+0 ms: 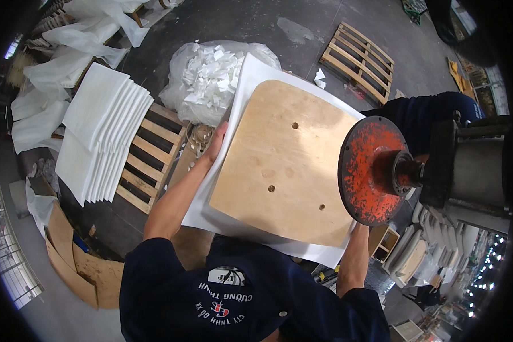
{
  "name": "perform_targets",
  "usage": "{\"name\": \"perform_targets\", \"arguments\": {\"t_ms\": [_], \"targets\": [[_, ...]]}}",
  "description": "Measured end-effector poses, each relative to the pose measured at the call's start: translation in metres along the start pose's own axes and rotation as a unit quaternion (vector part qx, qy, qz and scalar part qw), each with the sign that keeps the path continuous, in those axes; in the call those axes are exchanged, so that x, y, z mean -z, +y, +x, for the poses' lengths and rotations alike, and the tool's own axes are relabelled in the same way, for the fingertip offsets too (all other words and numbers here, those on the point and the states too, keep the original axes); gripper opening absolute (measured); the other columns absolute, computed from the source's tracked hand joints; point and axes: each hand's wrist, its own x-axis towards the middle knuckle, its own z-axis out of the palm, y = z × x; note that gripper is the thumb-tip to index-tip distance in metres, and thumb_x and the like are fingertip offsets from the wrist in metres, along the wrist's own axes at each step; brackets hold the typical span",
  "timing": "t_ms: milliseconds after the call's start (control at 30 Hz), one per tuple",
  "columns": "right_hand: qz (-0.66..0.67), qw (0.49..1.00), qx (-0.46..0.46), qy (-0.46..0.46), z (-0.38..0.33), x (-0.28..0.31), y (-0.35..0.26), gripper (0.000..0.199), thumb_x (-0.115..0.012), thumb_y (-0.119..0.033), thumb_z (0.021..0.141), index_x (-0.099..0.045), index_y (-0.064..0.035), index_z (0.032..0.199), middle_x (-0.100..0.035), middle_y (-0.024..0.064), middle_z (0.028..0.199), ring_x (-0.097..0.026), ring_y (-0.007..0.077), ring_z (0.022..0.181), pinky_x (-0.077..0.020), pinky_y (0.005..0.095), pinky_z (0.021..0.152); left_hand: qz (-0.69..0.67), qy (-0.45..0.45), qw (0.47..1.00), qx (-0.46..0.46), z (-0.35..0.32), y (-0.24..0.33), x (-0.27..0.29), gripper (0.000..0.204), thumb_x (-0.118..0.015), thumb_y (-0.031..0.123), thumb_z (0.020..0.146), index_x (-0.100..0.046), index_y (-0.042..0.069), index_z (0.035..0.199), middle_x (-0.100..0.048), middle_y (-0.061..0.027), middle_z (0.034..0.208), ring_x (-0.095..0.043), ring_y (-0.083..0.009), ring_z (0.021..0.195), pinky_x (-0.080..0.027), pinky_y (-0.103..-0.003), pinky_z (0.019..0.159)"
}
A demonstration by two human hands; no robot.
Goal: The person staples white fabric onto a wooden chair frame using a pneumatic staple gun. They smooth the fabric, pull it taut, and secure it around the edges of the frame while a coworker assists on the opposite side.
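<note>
A plywood seat panel [279, 165] with rounded corners and several drilled holes lies flat on a larger white foam sheet [196, 214]. My left hand [216, 142] grips the foam sheet's left edge, its fingers partly hidden underneath. On the other side, my right hand [358, 232] is at the panel's lower right edge; its fingers are hidden by the panel and the disc. A round press disc [370, 171] with worn orange paint overlaps the panel's right edge in this view. Whether the disc touches the panel I cannot tell.
White foam sheets [100, 131] are stacked on a wooden pallet [148, 165] at left. A clear bag of foam scraps [211, 77] stands beyond. Another pallet [359, 60] lies at far right. A person in dark clothes [439, 111] is behind the press [467, 165]. Padded panels [419, 251] are piled at right.
</note>
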Motion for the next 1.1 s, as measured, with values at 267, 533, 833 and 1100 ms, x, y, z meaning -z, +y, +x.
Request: {"name": "perform_targets", "arguments": {"t_ms": [267, 533, 833, 1100], "targets": [[-0.018, 1.0, 0.008, 0.006, 0.009, 0.007, 0.001, 0.051, -0.06, -0.035, 0.102, -0.051, -0.0056, 0.142, -0.065, 0.0132, 0.132, -0.066, 0.0274, 0.116, -0.0558, 0.0417, 0.097, -0.003, -0.019, 1.0, 0.003, 0.004, -0.009, 0.013, 0.072, -0.037, 0.057, 0.106, -0.049, 0.0, 0.148, -0.062, -0.0178, 0.139, -0.064, -0.0251, 0.124, -0.053, -0.041, 0.104], [-0.098, 0.995, 0.022, 0.029, 0.01, 0.023, 0.013, 0.049, -0.06, -0.035, 0.103, -0.052, -0.0043, 0.141, -0.066, 0.0133, 0.13, -0.066, 0.0261, 0.115, -0.0559, 0.0407, 0.096, 0.294, 0.13, 0.94, -0.119, 0.009, -0.016, 0.025, 0.067, -0.039, 0.053, 0.108, -0.057, -0.004, 0.138, -0.066, -0.0128, 0.129, -0.063, -0.0191, 0.117, -0.049, -0.034, 0.103], [-0.308, 0.927, -0.184, 0.111, -0.121, 0.059, 0.019, 0.038, -0.058, -0.03, 0.105, -0.057, -0.0043, 0.134, -0.071, 0.0082, 0.119, -0.071, 0.0204, 0.103, -0.0592, 0.0393, 0.087, 0.432, 0.206, 0.878, 0.016, -0.114, 0.024, 0.034, 0.051, -0.06, 0.034, 0.104, -0.06, -0.007, 0.133, -0.071, -0.0146, 0.12, -0.065, -0.0188, 0.108, -0.05, -0.032, 0.096], [-0.294, 0.943, -0.135, 0.081, -0.158, 0.073, 0.063, 0.048, -0.067, -0.028, 0.096, -0.059, 0.0016, 0.132, -0.07, 0.0106, 0.115, -0.07, 0.0208, 0.097, -0.0567, 0.0362, 0.077, 0.543, 0.143, 0.822, 0.094, -0.166, -0.01, 0.04, 0.043, -0.066, 0.03, 0.098, -0.065, -0.003, 0.126, -0.071, -0.0085, 0.103, -0.065, -0.0162, 0.093, -0.052, -0.032, 0.083]]}}
